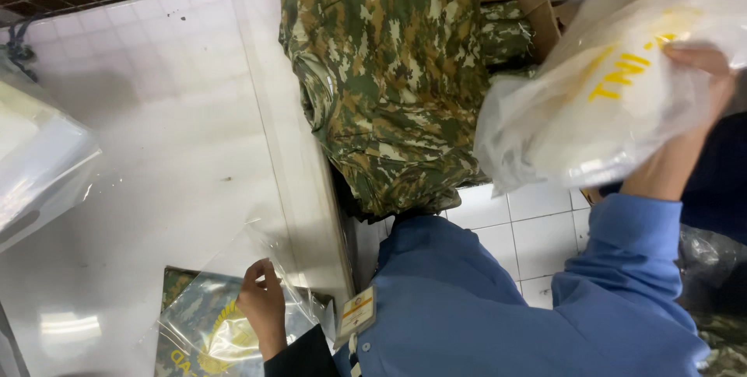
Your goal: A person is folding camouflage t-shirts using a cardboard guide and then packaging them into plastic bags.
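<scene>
Left hand (262,307) low on white worktop (156,151), fingers (259,274) curled together, pinching edge of clear plastic bag (226,322) w/ folded camo garment (183,307) inside; yellow emblem visible just below fingers. Bag lying flat on worktop, open flap of plastic rising above and left of fingers. Right hand (704,85) raised at upper right, fingers (696,56) wrapped over top of crumpled translucent bag (607,97) w/ yellow print, gripping it; bag hanging off to left of and below those fingers, off the worktop, over white floor tiles (537,229). Blue sleeve (630,268) running down from right wrist. Stack of camo clothing (389,73) between the two hands, beside worktop's right edge, well above left fingers. Cardboard box (529,3) behind stack. More clear-wrapped packs (39,159) at far left, well apart from left fingers. Badge (356,315) clipped on chest, just right of left wrist.
</scene>
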